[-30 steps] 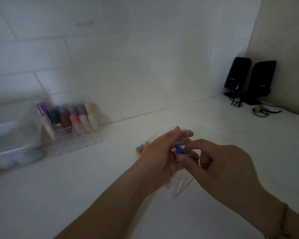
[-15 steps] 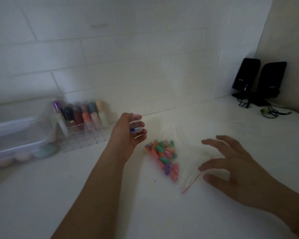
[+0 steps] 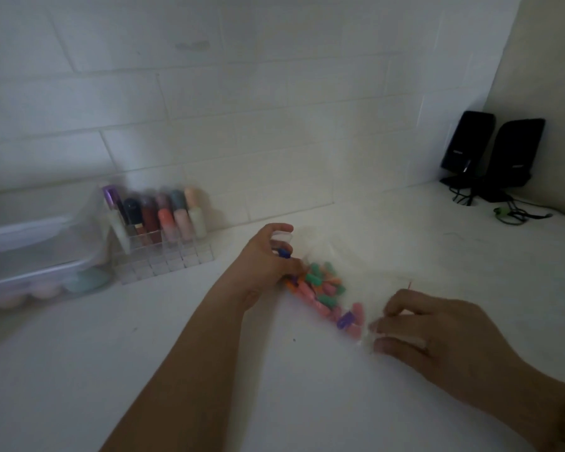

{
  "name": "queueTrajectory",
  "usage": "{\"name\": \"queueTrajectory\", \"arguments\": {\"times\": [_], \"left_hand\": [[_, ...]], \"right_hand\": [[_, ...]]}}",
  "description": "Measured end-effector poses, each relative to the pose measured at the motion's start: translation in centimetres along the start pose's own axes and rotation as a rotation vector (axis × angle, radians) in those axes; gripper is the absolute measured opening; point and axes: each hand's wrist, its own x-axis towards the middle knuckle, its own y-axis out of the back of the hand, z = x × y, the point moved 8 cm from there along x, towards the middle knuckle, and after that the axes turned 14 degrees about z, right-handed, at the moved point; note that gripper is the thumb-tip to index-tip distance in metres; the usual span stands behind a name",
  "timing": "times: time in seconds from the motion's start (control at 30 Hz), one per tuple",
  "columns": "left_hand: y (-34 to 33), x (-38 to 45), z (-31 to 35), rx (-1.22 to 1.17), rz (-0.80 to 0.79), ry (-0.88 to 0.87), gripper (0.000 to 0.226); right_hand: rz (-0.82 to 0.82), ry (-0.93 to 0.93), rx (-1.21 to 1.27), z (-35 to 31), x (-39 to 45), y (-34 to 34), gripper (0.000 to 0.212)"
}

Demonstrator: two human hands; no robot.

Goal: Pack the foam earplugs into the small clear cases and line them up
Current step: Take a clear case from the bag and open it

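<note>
Foam earplugs [image 3: 323,290] lie bagged; right hand [image 3: 437,334], open half a second ago, now pinches the bag [image 3: 356,256] mouth. Left hand [image 3: 268,256] grips a small clear case [image 3: 282,238]. Next refill likely.

Earplugs [image 3: 320,290] lie in the bag [image 3: 366,265] (organizer [image 3: 163,256] left, speakers [image 3: 493,154] far right).

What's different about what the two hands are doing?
The left hand is curled around a small clear case with something blue inside, while the right hand holds no case. The left hand sits at the far end of the plastic bag, next to the colorful earplugs; the right hand pinches the bag's near edge, by its opening. Both touch the bag on the white counter.
</note>
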Motion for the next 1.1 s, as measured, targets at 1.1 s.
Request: {"name": "queueTrajectory", "arguments": {"times": [1.1], "left_hand": [[-2.0, -1.2, 0.4, 0.064, -0.149, -0.050, 0.079]], "right_hand": [[-0.139, 0.007, -0.008, -1.0, 0.9, -1.8, 0.050]]}}
